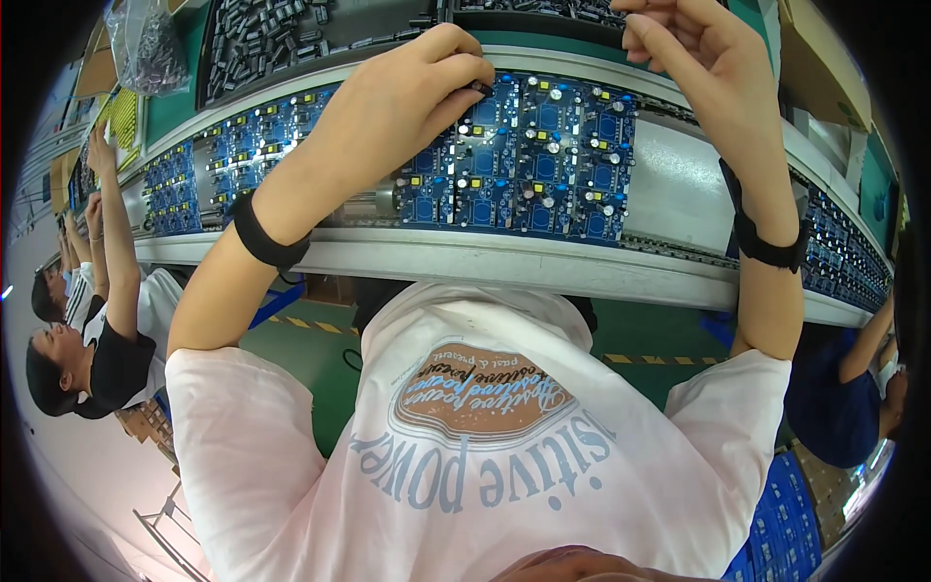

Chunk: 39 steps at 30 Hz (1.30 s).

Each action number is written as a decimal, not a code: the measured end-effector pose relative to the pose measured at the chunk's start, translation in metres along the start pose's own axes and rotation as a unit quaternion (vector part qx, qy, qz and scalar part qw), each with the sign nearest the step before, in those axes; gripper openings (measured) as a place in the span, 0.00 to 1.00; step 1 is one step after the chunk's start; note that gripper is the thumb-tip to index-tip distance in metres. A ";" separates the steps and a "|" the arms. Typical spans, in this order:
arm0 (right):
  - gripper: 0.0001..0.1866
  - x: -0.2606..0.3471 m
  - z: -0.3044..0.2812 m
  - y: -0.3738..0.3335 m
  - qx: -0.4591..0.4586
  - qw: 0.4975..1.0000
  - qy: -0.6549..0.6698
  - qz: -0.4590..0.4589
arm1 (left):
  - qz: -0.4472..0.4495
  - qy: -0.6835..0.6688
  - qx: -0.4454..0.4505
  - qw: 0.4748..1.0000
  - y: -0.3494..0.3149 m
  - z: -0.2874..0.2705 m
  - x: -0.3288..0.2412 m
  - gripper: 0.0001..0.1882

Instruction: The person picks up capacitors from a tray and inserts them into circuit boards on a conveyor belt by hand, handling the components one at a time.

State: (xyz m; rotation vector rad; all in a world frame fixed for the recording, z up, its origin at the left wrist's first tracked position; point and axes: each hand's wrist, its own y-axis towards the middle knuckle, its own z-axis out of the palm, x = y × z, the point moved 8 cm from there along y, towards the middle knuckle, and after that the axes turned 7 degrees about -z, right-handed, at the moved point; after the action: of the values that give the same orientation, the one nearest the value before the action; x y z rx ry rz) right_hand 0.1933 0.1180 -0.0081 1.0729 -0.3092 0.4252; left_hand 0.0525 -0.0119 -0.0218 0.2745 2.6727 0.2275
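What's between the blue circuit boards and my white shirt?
In the head view, a long silver metal rail runs between the blue circuit boards and your white shirt.

Left hand hides some circuit boards; top edge crops right hand.

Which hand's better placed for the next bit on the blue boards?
Left, likely: the left hand is over the blue boards, pinching a small dark part. The right hand is farther off, near the black parts tray.
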 end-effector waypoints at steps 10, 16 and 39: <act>0.07 0.014 -0.005 -0.015 -0.174 0.814 -0.364 0.418 | 0.055 0.044 0.011 0.997 0.003 -0.003 -0.008 0.09; 0.09 -0.013 -0.001 -0.009 0.035 0.996 0.036 0.076 | 0.033 0.057 0.039 0.997 0.004 0.004 -0.007 0.10; 0.10 0.004 -0.007 -0.030 -0.007 0.852 -0.392 0.348 | -0.077 0.112 -0.053 0.989 0.028 -0.070 0.037 0.07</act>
State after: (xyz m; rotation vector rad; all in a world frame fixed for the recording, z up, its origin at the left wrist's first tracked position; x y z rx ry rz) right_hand 0.2109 0.1126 -0.0324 1.0570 -1.4600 0.6056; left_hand -0.0066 0.0158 0.0306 0.0092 2.8746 0.3693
